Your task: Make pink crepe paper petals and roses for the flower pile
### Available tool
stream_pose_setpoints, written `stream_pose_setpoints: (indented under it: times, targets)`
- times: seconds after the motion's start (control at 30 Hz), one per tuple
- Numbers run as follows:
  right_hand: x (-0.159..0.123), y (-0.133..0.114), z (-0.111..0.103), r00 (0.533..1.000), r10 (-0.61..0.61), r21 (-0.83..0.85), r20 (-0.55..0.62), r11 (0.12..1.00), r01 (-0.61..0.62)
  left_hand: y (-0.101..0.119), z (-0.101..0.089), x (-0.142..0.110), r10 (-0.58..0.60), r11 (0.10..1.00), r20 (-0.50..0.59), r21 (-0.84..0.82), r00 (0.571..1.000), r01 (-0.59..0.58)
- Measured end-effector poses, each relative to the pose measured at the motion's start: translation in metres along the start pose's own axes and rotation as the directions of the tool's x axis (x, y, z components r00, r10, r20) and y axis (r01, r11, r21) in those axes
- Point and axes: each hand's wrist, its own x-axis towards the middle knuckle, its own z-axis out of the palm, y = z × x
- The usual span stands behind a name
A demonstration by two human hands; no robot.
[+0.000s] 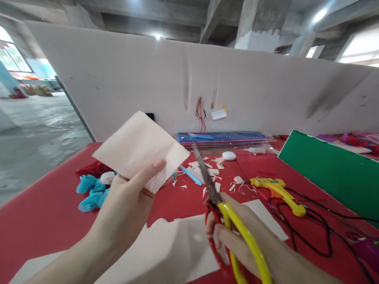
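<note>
My left hand [133, 193] pinches a square of cream paper [139, 144], thumb on its face and the other fingers behind it. Whether the square is one layer or several I cannot tell. In my right hand [233, 225] is a pair of scissors [242, 232] with one yellow and one red handle. Their blades look closed and point up and away, just right of the paper's corner, apart from it. Below both hands lies a larger cream sheet [166, 248], partly hidden by my forearms. Cream paper scraps [213, 171] are scattered beyond the scissors.
A yellow hot glue gun [278, 191] with a black cord lies at right, before a green board [328, 173]. Blue flower-like pieces [91, 193] sit at left on the red tabletop [38, 197]. A white panel [133, 79] stands behind, with a blue plastic-wrapped pack [237, 137] at its foot.
</note>
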Motion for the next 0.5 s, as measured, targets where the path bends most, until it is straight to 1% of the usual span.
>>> stream_pose_setpoints:
  times: [0.07, 0.13, 0.2, 0.3, 0.4, 0.5]
  targets:
    - [-0.001, -0.006, 0.004, 0.999, 0.03, 0.086, 0.017, 0.996, -0.031, -0.001, 0.001, 0.0, 0.016, 1.0, -0.004, 0.007, 1.0, -0.016]
    - [0.0, -0.01, 0.008, 0.998, 0.052, 0.156, 0.023, 0.986, -0.055, -0.001, 0.001, 0.001, 0.029, 0.998, -0.013, 0.052, 0.999, -0.028]
    - [0.003, -0.014, 0.01, 0.998, 0.055, 0.17, 0.019, 0.984, -0.058, -0.001, 0.0, 0.001, 0.039, 0.992, -0.015, 0.119, 0.999, -0.037]
    - [0.007, -0.019, 0.011, 0.998, 0.061, 0.137, 0.016, 0.989, -0.063, 0.0, -0.004, 0.002, 0.079, 0.978, -0.004, 0.195, 0.997, -0.077]
    - [0.003, -0.027, 0.009, 0.999, 0.033, 0.059, -0.018, 0.998, -0.032, -0.002, -0.007, 0.003, 0.129, 0.962, -0.005, 0.242, 0.992, -0.124]
    - [-0.006, -0.034, 0.01, 0.996, 0.047, -0.038, -0.071, 0.998, -0.05, -0.004, -0.005, 0.002, 0.121, 0.951, 0.017, 0.283, 0.992, -0.121]
